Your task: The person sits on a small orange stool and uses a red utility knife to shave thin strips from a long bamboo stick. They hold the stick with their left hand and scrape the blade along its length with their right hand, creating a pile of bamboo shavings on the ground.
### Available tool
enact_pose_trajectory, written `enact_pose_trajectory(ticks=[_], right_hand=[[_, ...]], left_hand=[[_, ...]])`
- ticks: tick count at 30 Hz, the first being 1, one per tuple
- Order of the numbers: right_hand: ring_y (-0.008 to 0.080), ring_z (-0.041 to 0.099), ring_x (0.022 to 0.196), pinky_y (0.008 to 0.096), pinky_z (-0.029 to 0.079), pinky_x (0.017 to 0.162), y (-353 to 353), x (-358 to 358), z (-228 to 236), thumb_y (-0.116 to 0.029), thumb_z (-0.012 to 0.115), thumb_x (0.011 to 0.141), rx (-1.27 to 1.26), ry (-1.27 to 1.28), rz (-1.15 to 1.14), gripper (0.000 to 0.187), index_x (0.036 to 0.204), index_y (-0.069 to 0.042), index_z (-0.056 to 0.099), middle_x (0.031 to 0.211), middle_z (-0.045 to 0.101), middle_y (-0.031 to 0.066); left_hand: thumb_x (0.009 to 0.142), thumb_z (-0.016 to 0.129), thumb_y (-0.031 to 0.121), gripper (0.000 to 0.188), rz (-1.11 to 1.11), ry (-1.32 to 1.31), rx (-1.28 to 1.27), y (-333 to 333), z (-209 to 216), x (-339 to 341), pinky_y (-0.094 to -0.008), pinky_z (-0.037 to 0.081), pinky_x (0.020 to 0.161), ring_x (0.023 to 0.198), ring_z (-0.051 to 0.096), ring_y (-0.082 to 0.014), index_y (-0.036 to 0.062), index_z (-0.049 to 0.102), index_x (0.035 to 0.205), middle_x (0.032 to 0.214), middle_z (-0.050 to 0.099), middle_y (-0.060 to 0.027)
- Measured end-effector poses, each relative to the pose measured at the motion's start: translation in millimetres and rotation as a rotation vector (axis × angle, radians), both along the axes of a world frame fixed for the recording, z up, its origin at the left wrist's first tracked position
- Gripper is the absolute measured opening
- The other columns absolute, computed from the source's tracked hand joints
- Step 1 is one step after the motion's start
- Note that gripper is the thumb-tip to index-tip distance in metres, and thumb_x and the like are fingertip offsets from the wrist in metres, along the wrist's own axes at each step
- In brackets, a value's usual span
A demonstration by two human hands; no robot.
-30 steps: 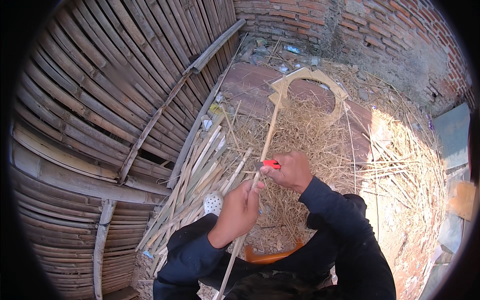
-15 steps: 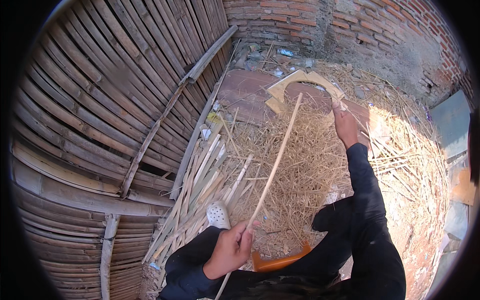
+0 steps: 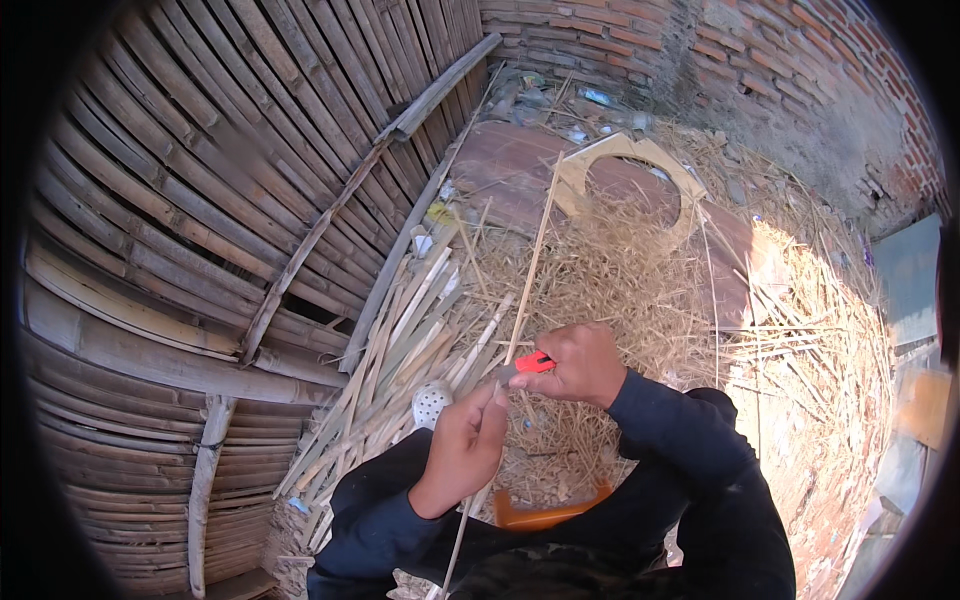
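A long, thin bamboo strip (image 3: 540, 245) runs away from me over the straw. My left hand (image 3: 462, 445) is closed around its nearer part, thumb on top. Close beside it, my right hand (image 3: 578, 362) grips a knife with a red handle (image 3: 534, 362). The short grey blade points left and meets the strip just ahead of my left thumb; whether it cuts into it I cannot tell. Beyond my hands lies a pale wooden frame with a rounded opening (image 3: 640, 150), and the strip's far end reaches its left side.
Bamboo strips (image 3: 400, 340) lie heaped at left below a bamboo slat wall (image 3: 200, 200). Shavings (image 3: 620, 270) cover the ground and part of a reddish-brown board (image 3: 500, 170). An orange piece (image 3: 550, 515) sits between my legs. A brick wall (image 3: 620, 40) stands behind.
My right hand has come back from the far wooden frame to beside my left hand, and the red-handled knife now shows in it. The strip's far end has swung left.
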State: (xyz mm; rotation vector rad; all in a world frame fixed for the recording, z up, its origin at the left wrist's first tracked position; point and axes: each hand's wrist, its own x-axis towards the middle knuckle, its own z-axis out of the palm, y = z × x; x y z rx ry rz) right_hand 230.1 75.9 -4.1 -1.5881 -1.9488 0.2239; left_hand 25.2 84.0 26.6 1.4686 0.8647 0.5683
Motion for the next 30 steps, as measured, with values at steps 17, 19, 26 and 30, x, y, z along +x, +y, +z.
enact_pose_trajectory(ticks=[17,19,26,30], right_hand=[[0.0309,0.053,0.045,0.0402,0.042,0.044,5,22,-8,-0.071,0.053,0.078,0.236,-0.065,-0.033,0.068,0.055,-0.007,0.053,0.048,0.050,0.0107],[0.0313,0.057,0.046,0.0432,0.043,0.046,26,51,-20,-0.066,0.054,0.080,-0.007,-0.102,-0.460,0.062,0.060,-0.009,0.063,0.052,0.056,0.0122],[0.0350,0.060,0.053,0.0442,0.045,0.049,-4,13,-11,-0.065,0.052,0.082,-0.092,-0.040,-0.122,0.062,0.063,-0.007,0.064,0.053,0.056,0.0154],[0.0369,0.054,0.047,0.0439,0.041,0.046,-5,20,-8,-0.064,0.051,0.085,-0.022,0.074,-0.144,0.064,0.057,-0.006,0.056,0.049,0.051,0.0149]], left_hand=[[0.100,0.042,0.010,0.027,-0.108,-0.021,-0.108,-9,18,14,-0.0189,0.025,0.048,0.056,0.032,0.0019,0.0016,0.054,0.122,0.065,0.038,0.0096],[0.100,0.041,0.011,0.027,-0.146,0.060,-0.114,-23,20,12,-0.0179,0.022,0.047,0.053,0.028,0.0026,0.0017,0.054,0.123,0.063,0.036,0.0112],[0.100,0.042,0.012,0.028,-0.036,-0.046,-0.219,-16,6,5,-0.0180,0.023,0.046,0.051,0.029,0.0012,-0.0012,0.054,0.122,0.060,0.036,0.0097],[0.100,0.042,0.013,0.028,-0.044,-0.026,-0.161,-17,9,16,-0.0181,0.024,0.045,0.049,0.030,0.0014,-0.0009,0.054,0.121,0.059,0.037,0.0093]])
